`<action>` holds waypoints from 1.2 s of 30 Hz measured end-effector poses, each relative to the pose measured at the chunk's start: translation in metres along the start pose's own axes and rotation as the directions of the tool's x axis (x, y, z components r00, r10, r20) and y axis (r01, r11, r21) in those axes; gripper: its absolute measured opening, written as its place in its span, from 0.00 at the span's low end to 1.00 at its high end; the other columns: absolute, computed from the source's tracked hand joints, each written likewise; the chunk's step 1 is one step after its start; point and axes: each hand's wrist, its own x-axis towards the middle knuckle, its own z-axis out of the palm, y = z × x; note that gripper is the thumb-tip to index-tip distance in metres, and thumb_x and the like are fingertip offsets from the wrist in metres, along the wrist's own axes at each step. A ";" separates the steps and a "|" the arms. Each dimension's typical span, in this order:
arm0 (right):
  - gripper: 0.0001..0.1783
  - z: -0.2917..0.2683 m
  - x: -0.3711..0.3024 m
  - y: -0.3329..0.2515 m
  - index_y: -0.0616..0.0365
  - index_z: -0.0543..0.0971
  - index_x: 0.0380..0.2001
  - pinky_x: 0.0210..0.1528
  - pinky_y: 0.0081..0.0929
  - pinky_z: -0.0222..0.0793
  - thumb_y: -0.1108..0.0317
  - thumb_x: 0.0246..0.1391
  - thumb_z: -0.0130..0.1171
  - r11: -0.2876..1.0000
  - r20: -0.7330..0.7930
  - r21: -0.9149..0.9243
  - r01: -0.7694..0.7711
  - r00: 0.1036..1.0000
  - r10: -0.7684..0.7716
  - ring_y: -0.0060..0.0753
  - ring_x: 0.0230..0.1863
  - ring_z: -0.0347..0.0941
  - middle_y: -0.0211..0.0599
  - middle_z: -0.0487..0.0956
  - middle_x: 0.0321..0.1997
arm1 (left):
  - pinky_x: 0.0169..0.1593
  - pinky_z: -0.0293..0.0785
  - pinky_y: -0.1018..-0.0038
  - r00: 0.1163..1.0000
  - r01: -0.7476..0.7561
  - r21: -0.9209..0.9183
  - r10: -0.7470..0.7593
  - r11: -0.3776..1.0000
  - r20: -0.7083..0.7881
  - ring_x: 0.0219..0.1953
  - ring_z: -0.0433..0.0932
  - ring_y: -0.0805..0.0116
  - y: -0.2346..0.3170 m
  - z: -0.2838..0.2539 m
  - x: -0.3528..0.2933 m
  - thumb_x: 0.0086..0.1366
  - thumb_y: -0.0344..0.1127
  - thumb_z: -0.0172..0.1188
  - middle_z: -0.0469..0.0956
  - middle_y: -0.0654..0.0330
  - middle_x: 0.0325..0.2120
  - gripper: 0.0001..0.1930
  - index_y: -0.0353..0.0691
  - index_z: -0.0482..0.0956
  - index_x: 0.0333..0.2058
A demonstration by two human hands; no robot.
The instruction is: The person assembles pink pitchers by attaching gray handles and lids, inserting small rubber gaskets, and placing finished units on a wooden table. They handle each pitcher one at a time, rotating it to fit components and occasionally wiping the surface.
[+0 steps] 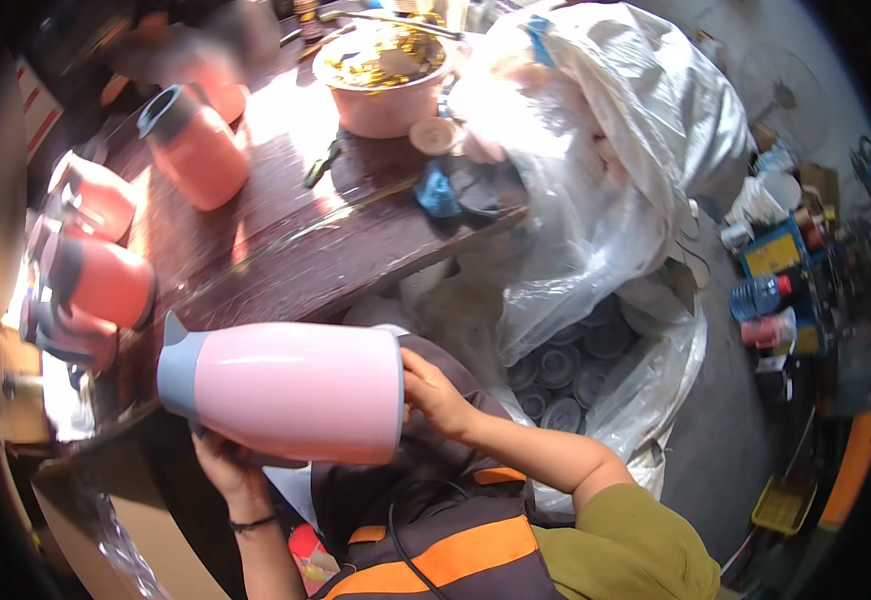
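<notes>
A pink vacuum jug [290, 385] with a grey-blue spout and base rim lies on its side in the air before my body, spout to the left. My left hand [223, 468] is closed beneath the spout end, around the handle side; its fingers are partly hidden behind the jug. My right hand [435, 395] presses against the base end with bent fingers, so the jug is held between both hands. On the table's left part stand several coral-pink jugs, among them an upright one [195, 150] with a dark grey top and another [110, 280] nearer to me.
A dark red-brown wooden table [285, 250] lies ahead. It carries a pale basin [380, 105] with golden strips. To its right hangs a large white plastic sack [655, 110]; below it an open sack [675, 350] holds several round grey lids [557, 368]. A cardboard box [125, 530] stands lower left.
</notes>
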 end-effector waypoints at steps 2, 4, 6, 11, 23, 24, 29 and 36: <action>0.18 -0.025 -0.008 -0.040 0.59 0.71 0.49 0.28 0.18 0.69 0.59 0.61 0.53 0.954 -0.027 -0.295 -0.042 0.999 0.036 0.19 0.32 0.74 0.30 0.76 0.38 | 0.15 0.55 0.86 0.992 -0.114 0.130 0.107 0.985 0.060 0.13 0.62 0.82 0.015 0.002 0.007 0.54 0.28 0.51 0.71 0.67 0.21 0.07 0.40 0.73 0.33; 0.14 -0.074 -0.010 -0.075 0.59 0.73 0.45 0.30 0.19 0.70 0.64 0.58 0.55 0.910 -0.231 -0.375 0.180 0.932 -0.279 0.21 0.33 0.75 0.30 0.76 0.37 | 0.17 0.55 0.87 0.974 -0.220 0.279 0.193 0.935 0.121 0.15 0.62 0.83 0.036 0.019 0.009 0.56 0.28 0.51 0.70 0.67 0.21 0.05 0.39 0.72 0.33; 0.11 -0.140 0.003 -0.118 0.59 0.75 0.42 0.32 0.20 0.71 0.68 0.56 0.58 0.819 -0.430 -0.495 0.291 0.737 -0.522 0.22 0.34 0.75 0.30 0.76 0.35 | 0.19 0.55 0.87 0.965 -0.238 0.398 0.170 0.886 0.200 0.16 0.62 0.85 0.054 0.031 0.006 0.57 0.27 0.52 0.69 0.68 0.19 0.03 0.38 0.71 0.32; 0.16 -0.309 0.066 -0.207 0.60 0.76 0.45 0.55 0.36 0.67 0.69 0.52 0.52 0.156 -0.225 -0.967 -0.199 0.395 -0.890 0.47 0.49 0.75 0.48 0.78 0.46 | 0.23 0.62 0.86 0.965 -0.216 0.675 0.047 0.705 0.260 0.20 0.69 0.82 0.036 0.046 -0.008 0.55 0.20 0.46 0.77 0.60 0.23 0.09 0.32 0.75 0.32; 0.34 -0.420 0.039 -0.230 0.59 0.63 0.61 0.69 0.39 0.48 0.70 0.48 0.55 -0.473 -0.415 -0.386 -0.792 0.607 -0.678 0.53 0.67 0.55 0.54 0.64 0.64 | 0.21 0.69 0.84 0.936 0.119 0.784 -0.332 0.609 0.116 0.28 0.76 0.76 0.020 0.074 -0.009 0.46 0.18 0.49 0.76 0.57 0.37 0.21 0.28 0.76 0.43; 0.35 -0.402 0.028 -0.227 0.59 0.63 0.61 0.69 0.39 0.48 0.71 0.47 0.56 -0.466 -0.383 -0.385 -0.797 0.597 -0.705 0.53 0.67 0.55 0.54 0.63 0.65 | 0.21 0.69 0.84 0.932 0.100 0.794 -0.337 0.600 0.138 0.28 0.76 0.76 0.018 0.074 -0.004 0.46 0.18 0.49 0.75 0.58 0.37 0.21 0.29 0.77 0.42; 0.34 -0.355 -0.003 -0.220 0.56 0.66 0.59 0.62 0.39 0.59 0.68 0.45 0.62 -0.378 -0.118 -0.640 -0.669 0.572 -0.812 0.49 0.60 0.65 0.50 0.70 0.58 | 0.19 0.66 0.83 0.887 0.027 0.816 -0.390 0.577 0.246 0.23 0.74 0.77 0.025 0.088 -0.006 0.51 0.23 0.59 0.75 0.60 0.32 0.09 0.31 0.77 0.34; 0.36 -0.086 0.008 -0.140 0.61 0.71 0.54 0.50 0.37 0.72 0.75 0.37 0.69 -0.182 0.337 -0.941 0.286 0.727 -0.598 0.50 0.50 0.76 0.49 0.76 0.52 | 0.32 0.69 0.78 0.841 -0.312 0.801 -0.244 0.512 0.484 0.27 0.73 0.78 0.020 0.085 -0.027 0.53 0.31 0.67 0.76 0.62 0.23 0.12 0.33 0.78 0.34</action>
